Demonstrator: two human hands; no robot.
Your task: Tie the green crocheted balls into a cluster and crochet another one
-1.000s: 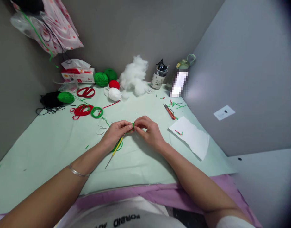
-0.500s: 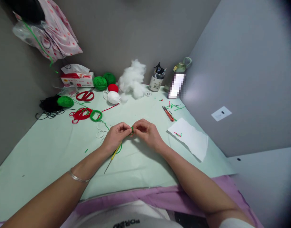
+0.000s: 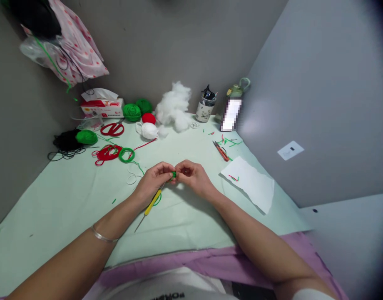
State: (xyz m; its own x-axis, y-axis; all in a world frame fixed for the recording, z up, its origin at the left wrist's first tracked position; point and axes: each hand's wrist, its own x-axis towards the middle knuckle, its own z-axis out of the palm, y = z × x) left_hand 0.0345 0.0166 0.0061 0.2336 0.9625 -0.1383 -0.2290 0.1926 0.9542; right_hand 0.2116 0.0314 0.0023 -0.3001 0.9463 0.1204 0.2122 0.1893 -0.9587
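Above the middle of the table, my left hand (image 3: 154, 181) and my right hand (image 3: 193, 177) meet fingertip to fingertip. Both are closed in a pinch on a small green crocheted piece (image 3: 174, 174), mostly covered by the fingers. A crochet hook with a yellow handle (image 3: 153, 203) slants below my left hand; its upper end goes out of sight by the fingers, so I cannot tell whether they grip it. Beside the handle a loop of green yarn (image 3: 158, 199) shows. A coil of green yarn (image 3: 127, 155) lies beyond my left hand, its strand running towards that hand.
Red yarn (image 3: 108, 155), red-handled scissors (image 3: 112, 129), yarn balls (image 3: 132, 112) and white stuffing (image 3: 175, 107) lie at the back. To the right are orange snips (image 3: 221, 151), yarn scraps and a white paper sheet (image 3: 252, 185). A pen cup (image 3: 205, 110) stands by the wall.
More of the green piece shows between the fingertips. The yellow-handled hook has shifted slightly, its lower tip now a little further left and down. Both hands stay in nearly the same place.
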